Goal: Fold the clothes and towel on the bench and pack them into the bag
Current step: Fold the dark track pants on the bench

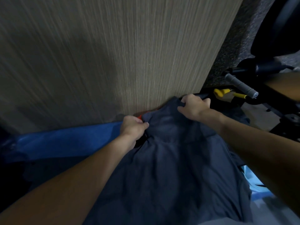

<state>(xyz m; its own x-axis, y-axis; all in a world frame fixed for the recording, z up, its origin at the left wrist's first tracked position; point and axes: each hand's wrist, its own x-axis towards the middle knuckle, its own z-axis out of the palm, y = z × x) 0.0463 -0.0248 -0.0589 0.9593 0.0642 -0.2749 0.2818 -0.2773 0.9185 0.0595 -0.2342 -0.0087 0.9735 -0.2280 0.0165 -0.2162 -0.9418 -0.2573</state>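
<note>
1. our left hand (134, 125) and right hand (194, 105) each pinch the far edge of the dark blue garment (170, 168).
2. it drapes lengthwise from both hands toward us; we judge the fold follows that axis.

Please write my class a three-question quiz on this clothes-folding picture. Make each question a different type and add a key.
1. True or false: the left hand and the right hand both grip the far edge of the dark grey garment.
2. Multiple choice: what lies to the left of the garment, along the foot of the wood-grain panel? A) a bright blue cloth B) a white plate C) a green bottle
3. Fill in the blank: the small handle beyond the right hand is coloured ____.

Key: 1 true; 2 A; 3 yellow.
</note>
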